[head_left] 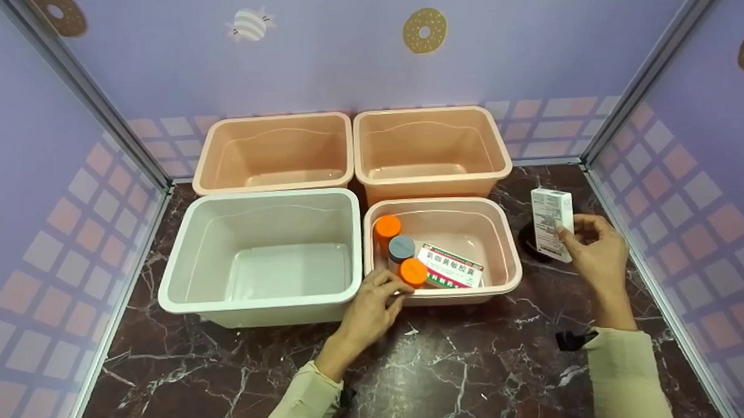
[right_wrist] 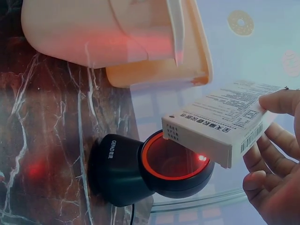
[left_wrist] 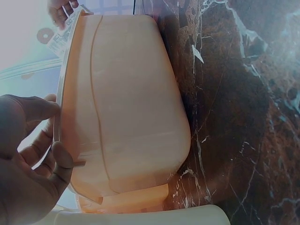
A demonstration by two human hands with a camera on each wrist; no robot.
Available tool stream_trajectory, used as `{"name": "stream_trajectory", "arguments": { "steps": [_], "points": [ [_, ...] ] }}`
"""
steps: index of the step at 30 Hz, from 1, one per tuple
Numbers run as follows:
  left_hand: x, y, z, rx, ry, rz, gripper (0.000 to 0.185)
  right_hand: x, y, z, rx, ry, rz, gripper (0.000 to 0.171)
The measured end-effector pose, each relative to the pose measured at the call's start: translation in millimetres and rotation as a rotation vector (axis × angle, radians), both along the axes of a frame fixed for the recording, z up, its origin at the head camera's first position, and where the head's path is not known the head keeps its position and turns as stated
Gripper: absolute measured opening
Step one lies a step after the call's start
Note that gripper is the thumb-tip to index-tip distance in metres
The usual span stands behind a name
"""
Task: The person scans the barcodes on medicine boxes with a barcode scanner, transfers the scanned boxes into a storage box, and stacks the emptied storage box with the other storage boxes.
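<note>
The right hand (head_left: pixel 596 254) holds a white medicine box (head_left: pixel 552 223) pinched between thumb and fingers (right_wrist: pixel 276 101), its long axis running away from the palm, one end hanging just over the red glowing window of a black barcode scanner (right_wrist: pixel 140 171) that sits on the marble bench (head_left: pixel 465 373). A red dot of light lands on the box's near edge, so the scanner lies right below and ahead of those fingers. The left hand (head_left: pixel 371 308) rests on the near rim of the small peach bin (head_left: pixel 506 257), its fingers curled over the edge and gripping it; just beyond them inside stand an orange-capped bottle (head_left: pixel 413 271), a grey-capped one (head_left: pixel 401 248) and a flat red-and-green box (head_left: pixel 451 267). The white bin (head_left: pixel 178 270) sits directly left of that hand.
</note>
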State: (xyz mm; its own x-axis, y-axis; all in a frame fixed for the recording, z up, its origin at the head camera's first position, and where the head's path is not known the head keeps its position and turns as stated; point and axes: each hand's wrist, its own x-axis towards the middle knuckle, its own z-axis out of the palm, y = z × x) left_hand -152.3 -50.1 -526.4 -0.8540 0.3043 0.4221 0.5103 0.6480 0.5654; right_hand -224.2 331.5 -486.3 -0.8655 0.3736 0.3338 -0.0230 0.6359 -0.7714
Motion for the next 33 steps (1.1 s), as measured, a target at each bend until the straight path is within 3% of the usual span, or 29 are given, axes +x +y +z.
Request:
{"name": "stream_trajectory", "arguments": {
  "steps": [22, 33],
  "points": [
    [-0.4, 0, -0.2, -0.004, 0.032, -0.015, 0.014, -1.5, 3, -20.4, 0.080, -0.033, -0.091, 0.033],
    [0.1, -1, 0.4, 0.002, -0.009, -0.015, 0.016, -2.9, 2, -27.4, 0.122, -0.007, -0.079, 0.033]
  ]
}}
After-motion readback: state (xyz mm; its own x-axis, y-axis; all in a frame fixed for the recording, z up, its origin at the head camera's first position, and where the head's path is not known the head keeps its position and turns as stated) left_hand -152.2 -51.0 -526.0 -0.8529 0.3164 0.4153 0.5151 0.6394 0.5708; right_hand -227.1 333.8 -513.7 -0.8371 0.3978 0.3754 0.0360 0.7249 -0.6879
